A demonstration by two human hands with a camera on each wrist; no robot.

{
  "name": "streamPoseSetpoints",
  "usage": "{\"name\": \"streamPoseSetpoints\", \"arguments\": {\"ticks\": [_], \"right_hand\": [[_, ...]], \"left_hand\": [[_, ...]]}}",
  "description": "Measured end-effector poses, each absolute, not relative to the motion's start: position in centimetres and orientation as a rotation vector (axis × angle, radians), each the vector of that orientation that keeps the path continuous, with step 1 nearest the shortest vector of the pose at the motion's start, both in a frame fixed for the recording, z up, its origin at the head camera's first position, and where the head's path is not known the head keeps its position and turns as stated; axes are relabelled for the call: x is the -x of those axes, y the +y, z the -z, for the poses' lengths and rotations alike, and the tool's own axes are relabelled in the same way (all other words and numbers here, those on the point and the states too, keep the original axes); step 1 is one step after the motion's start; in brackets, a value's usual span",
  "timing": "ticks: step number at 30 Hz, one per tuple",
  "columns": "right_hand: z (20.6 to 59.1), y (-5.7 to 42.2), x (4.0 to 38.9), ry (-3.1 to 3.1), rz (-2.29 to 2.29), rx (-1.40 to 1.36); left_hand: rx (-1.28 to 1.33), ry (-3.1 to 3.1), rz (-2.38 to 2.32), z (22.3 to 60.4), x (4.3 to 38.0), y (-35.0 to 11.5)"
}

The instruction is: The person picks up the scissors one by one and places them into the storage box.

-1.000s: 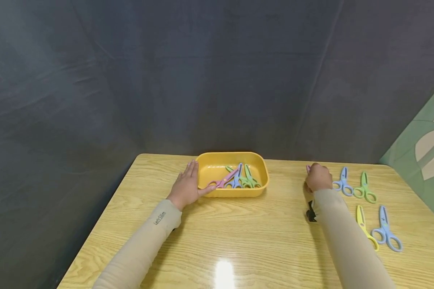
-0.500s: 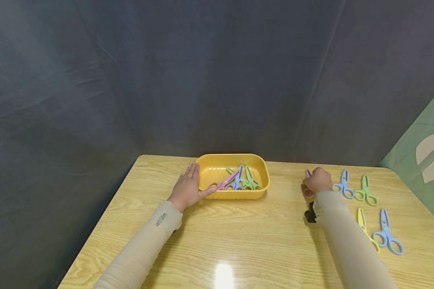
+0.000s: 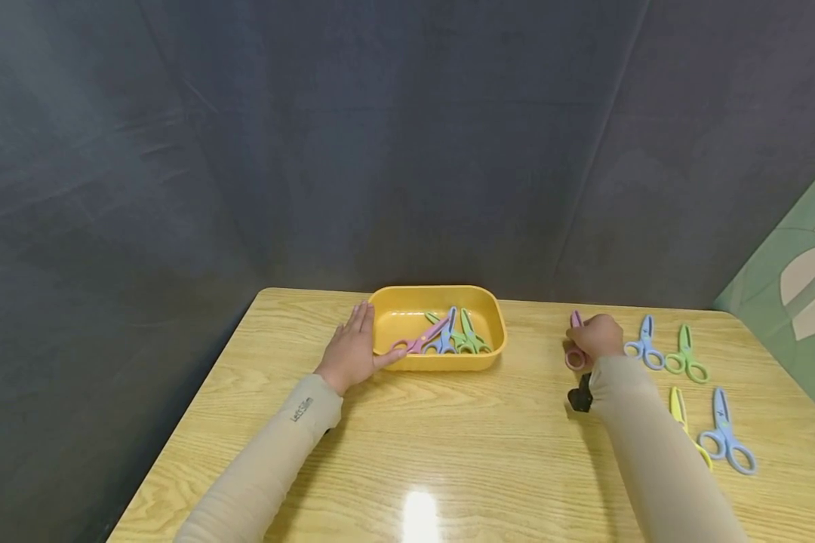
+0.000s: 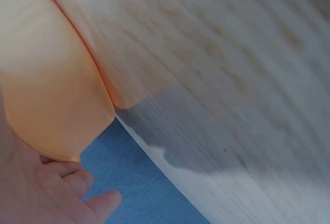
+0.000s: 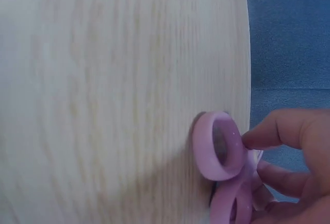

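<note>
While a dark curtain (image 3: 407, 151) fills the upper frame, the worktop (image 3: 502, 452), yellowish and wood-grained, spreads beneath it, with a bright patch of glare at bottom centre. Pale green leaf shapes cover a painted wall (image 3: 774, 256) at the right edge.

Left of centre, I see the person's left hand (image 3: 353, 351) touching the left end of a yellow tray (image 3: 441, 363), fingers straight, thumb held wide along the near rim. Inside lie a pink pair (image 3: 422, 338), a blue pair (image 3: 448, 328) and overlapping green scissors (image 3: 467, 326).

Right of centre, the right hand (image 3: 598, 337) has its fingers narrowed, pinching the pink scissors (image 3: 575, 357) below their loops; whether these lie fully flat on the worktop I cannot tell. Farther right sit blue scissors (image 3: 645, 343) and light-green scissors (image 3: 684, 353), and below them, towards the lower right, yellow scissors (image 3: 678, 407), partly behind the sleeve (image 3: 659, 460), and larger blue scissors (image 3: 723, 428).
</note>
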State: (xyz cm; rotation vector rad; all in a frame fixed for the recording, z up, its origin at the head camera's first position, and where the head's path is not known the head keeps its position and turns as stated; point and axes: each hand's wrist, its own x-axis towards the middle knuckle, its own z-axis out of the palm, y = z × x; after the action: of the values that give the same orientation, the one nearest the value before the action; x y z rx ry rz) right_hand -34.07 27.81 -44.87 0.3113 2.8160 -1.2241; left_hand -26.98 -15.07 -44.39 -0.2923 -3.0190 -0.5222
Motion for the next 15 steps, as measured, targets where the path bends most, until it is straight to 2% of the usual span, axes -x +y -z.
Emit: {"name": "streamPoseSetpoints", "arguments": {"ticks": [15], "right_hand": [[44.2,27.23,33.92,2.759,1.339,-0.347]], "left_hand": [[0.28,-3.034,0.511,44.25,27.05,-15.03]]}}
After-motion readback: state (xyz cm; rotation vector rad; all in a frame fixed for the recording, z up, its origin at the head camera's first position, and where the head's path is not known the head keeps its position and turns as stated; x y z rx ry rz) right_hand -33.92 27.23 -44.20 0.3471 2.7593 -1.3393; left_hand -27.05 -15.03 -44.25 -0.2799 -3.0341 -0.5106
